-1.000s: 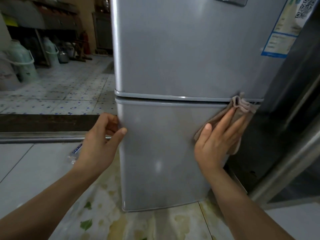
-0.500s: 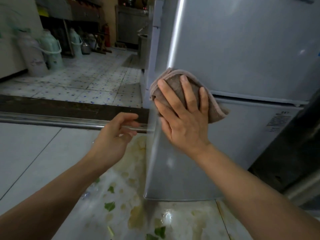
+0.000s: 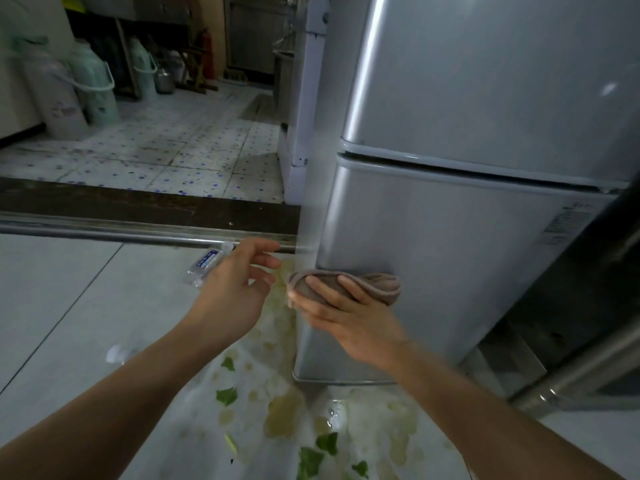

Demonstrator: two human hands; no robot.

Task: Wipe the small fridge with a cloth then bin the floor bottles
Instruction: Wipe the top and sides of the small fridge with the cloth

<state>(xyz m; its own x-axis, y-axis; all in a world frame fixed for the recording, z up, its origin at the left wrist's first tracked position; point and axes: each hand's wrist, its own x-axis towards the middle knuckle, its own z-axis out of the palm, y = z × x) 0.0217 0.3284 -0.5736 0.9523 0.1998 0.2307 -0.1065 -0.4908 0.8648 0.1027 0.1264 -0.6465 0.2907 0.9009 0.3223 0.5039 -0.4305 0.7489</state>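
A clear plastic bottle (image 3: 207, 265) with a blue label lies on the floor (image 3: 69, 306) by the metal door track, partly hidden behind the left hand (image 3: 232, 296), whose fingers hang loosely spread and hold nothing. Just right of it, the right hand (image 3: 349, 317) presses a brown cloth (image 3: 346, 285) with straight fingers against the lower left corner of the small silver fridge (image 3: 467, 237).

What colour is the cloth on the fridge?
Greyish brown cloth, seen in the head view, pressed against the silver fridge.
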